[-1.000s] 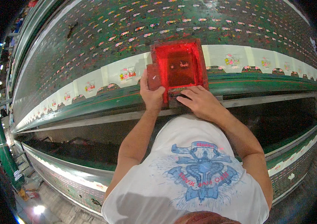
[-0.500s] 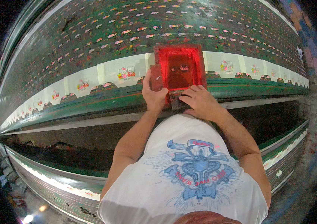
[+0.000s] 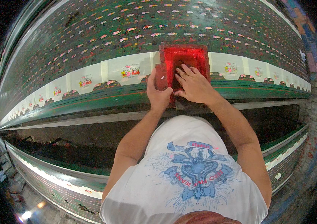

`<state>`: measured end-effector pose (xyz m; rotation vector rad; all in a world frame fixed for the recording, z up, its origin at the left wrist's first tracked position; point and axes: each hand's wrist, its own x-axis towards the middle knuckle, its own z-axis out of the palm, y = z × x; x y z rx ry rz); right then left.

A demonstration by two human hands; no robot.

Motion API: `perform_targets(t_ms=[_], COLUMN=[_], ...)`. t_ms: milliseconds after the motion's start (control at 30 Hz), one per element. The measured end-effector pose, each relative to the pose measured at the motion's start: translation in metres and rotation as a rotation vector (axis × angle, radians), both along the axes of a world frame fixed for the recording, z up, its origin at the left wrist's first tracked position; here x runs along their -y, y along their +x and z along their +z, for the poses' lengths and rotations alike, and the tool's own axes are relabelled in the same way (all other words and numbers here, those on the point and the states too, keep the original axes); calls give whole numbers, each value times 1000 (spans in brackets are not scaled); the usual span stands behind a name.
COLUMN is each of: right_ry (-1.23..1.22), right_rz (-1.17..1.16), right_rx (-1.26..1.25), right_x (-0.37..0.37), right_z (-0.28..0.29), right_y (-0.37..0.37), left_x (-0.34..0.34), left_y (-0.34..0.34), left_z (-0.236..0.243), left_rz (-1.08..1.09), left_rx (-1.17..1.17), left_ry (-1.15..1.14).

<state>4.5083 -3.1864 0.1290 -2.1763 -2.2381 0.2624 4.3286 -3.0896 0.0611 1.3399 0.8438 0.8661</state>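
A red-stained screen printing frame [image 3: 204, 58] lies across a row of white fabric pieces [image 3: 123, 64] on the long green table. My left hand [image 3: 157, 93] is closed around a dark red block [image 3: 161, 76] at the frame's left side, thumb toward me. Over the lower part of the frame's inside lies my right hand [image 3: 195, 86], palm down with fingers stretched out. Whether its fingertips touch the mesh, I cannot tell. The fabric under the frame is hidden.
Small coloured cartoon prints [image 3: 87, 79] repeat along the white pieces on both sides. Rows of small bright marks cover the green table [image 3: 102, 37]. A pale rail [image 3: 72, 121] runs along its near edge. Behind me stands another long table [image 3: 74, 186] with white pieces.
My right hand has moved from the frame's near edge up over its inside, fingers now stretched. The left hand keeps its grip. The whole view has shifted slightly.
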Motion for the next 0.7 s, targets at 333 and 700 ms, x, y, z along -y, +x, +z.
perform_targets(t_ms=[333,700], right_ry=[149,97], right_rz=[37,-97], right_rx=[-220,-182], right_x=[58,78], right_z=[50,32], right_y=[4,-28], left_x=[3,-5], left_y=[-3,-4], left_z=[5,7], left_rz=[0,-3], left_rx=[-5,28], left_ry=[6,-63])
